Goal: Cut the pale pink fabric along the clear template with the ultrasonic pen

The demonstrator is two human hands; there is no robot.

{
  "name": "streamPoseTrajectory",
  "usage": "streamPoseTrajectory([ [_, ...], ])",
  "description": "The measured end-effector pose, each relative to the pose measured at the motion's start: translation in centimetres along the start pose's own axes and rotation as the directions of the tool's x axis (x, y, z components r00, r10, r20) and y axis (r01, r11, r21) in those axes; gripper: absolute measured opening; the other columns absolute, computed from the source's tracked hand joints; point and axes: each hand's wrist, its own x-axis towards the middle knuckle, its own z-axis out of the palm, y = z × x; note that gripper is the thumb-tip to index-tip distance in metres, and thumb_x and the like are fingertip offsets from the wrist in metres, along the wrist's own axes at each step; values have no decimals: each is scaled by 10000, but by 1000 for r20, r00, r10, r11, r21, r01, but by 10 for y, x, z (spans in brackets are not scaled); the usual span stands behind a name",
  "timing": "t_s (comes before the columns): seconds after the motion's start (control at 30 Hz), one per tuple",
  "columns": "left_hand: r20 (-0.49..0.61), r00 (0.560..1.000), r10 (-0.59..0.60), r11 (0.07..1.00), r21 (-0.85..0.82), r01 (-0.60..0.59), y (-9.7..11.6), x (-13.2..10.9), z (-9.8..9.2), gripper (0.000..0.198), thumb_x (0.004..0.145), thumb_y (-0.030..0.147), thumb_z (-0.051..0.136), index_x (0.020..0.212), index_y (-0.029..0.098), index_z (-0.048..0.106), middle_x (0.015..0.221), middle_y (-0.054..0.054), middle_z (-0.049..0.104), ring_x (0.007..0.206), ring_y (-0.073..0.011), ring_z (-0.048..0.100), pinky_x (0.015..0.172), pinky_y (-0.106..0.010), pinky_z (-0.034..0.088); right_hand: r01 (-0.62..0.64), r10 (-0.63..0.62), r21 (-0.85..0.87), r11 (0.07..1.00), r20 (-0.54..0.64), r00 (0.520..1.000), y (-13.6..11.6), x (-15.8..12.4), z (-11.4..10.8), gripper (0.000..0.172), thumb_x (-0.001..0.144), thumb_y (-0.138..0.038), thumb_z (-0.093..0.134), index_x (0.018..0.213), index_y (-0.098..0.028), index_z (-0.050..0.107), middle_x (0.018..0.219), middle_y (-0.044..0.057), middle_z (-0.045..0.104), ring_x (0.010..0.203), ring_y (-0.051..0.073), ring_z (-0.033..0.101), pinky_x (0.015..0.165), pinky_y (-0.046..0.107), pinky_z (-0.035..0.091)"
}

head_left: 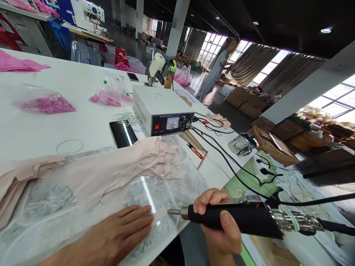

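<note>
My left hand (119,231) lies flat with its fingers stretched out, pressing on a narrow pale strip of fabric (160,213) whose end sticks out past the fingertips. My right hand (219,218) is wrapped round a black handheld ultrasonic tool (246,218). The tool's metal tip points left, close to the strip's end; whether they touch I cannot tell. Beyond my left hand, a pile of pale pink fabric pieces (119,162) spreads over the marble-patterned sheet (188,181). A second pale pink bundle (16,177) lies at the left.
A white control box (163,105) stands behind the fabric, its black cables (222,151) running right. Nearby are a phone (122,133), orange-handled snips (195,150), a glass mug (243,144) and bags of pink pieces (52,103). A person (217,68) stands far back.
</note>
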Motion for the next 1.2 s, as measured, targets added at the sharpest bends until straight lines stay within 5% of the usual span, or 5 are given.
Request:
streamPoseTrajectory([
  [0.27, 85, 996, -19, 1000, 7, 18, 3, 0, 0, 585, 899, -10, 441, 1466, 132, 468, 1484, -78, 540, 1437, -240, 426, 1163, -380, 393, -31, 31, 44, 999, 14, 999, 1, -2, 17, 191, 840, -394, 615, 864, -219, 689, 751, 14, 594, 522, 135, 564, 481, 296, 524],
  [0.47, 33, 999, -31, 998, -60, 33, 2, 0, 0, 620, 870, -29, 453, 1462, 152, 476, 1462, -74, 564, 1425, -237, 444, 1168, -372, 389, -16, 16, -4, 1000, 12, 1000, 7, -4, 26, 188, 835, -396, 591, 853, -232, 681, 746, 10, 592, 497, 127, 557, 472, 289, 515],
  [1.2, -2, 1000, -25, 999, -39, 25, 1, 2, -3, 609, 876, -20, 452, 1453, 170, 497, 1450, -53, 577, 1394, -223, 488, 1145, -345, 412, -52, 53, -31, 998, 36, 998, -5, -10, 19, 187, 839, -407, 577, 866, -249, 673, 739, 9, 589, 506, 133, 561, 474, 286, 506],
])
